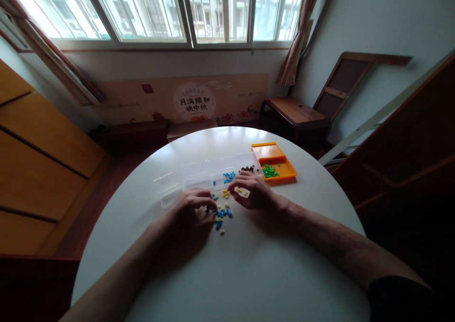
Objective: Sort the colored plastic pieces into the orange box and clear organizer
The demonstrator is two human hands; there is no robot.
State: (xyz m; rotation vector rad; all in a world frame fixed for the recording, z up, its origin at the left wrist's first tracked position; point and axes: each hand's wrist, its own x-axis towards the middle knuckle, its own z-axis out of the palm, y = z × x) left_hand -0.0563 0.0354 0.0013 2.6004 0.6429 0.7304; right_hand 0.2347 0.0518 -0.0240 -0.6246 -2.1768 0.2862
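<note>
Item: loose heap of small blue and yellow plastic pieces (221,209), scattered on round white table top (249,274), centre, just in front of clear plastic divided sorting box (199,179).

Location: heap lies between the two hands; a few pcs stray toward the near edge.

Left hand (194,209): palm down at left edge of heap, fingers curled together, tips at the blue pcs. Whether a piece is actually pinched cannot be told.

Right hand (253,193): palm down at right of heap, just beside the box front; thumb and forefinger drawn close, other fingers bent. Grip contents not resolved.

Handling (judged): pcs very light, rigid, smooth, prob. slippery; not fragile. Easily flicked or rolled off. Best taken singly by a fingertip pinch across the short sides, or swept in small groups.

Assoc. items: box compartments hold blue pcs (229,176) and dark brown pcs (248,169); left compartments appear unfilled. Orange plastic tray with raised lid (280,163) stands touching or just beside the box's right end, green pcs (269,171) inside.

Not made out: exact shape of pcs (too small, dim light); fingertips hidden under curled knuckles; box walls hard to trace, being transparent; pcs under the left hand, if any, concealed.
</note>
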